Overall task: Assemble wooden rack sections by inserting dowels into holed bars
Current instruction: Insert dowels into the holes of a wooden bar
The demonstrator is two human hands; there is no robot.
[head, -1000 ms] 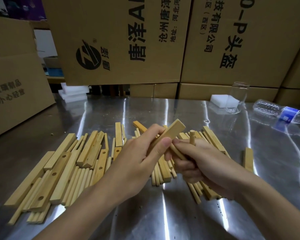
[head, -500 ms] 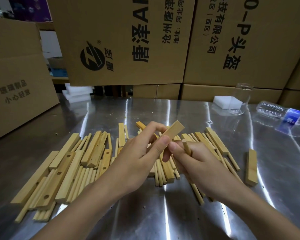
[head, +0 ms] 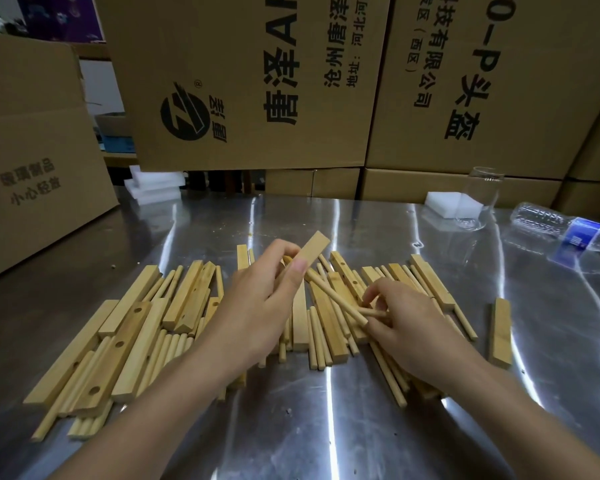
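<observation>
Left hand: I am gripping a flat wooden bar [head: 310, 252] in my left hand [head: 257, 306], thumb lying on its upper face and fingers curling beneath.
Bar position: it is tilting up and away from me, its far end standing clear above the pile [head: 187, 299].
Dowel: a dowel [head: 336, 299] is running from the bar, just under my thumb, down to the right. My thumb is hiding the joint, so I cannot tell how deep it is sitting.
Right hand: my right hand [head: 413, 330] is resting low on the pile, its fingertips pinching a second dowel [head: 373, 311] that is lying crosswise, just beside the first dowel's free end.
Hands relative: they are working apart, each clamped on its own piece.
Stock: loose bars and dowels are lying side by side across the steel table [head: 326, 427]; holed bars [head: 118, 344] are showing at the left, and a lone bar [head: 501, 330] is lying apart at the right.
Surroundings: cardboard boxes [head: 257, 81] are standing along the far edge; a glass [head: 484, 195], a foam block [head: 444, 204] and a plastic bottle [head: 565, 226] on its side are sitting at the far right.
</observation>
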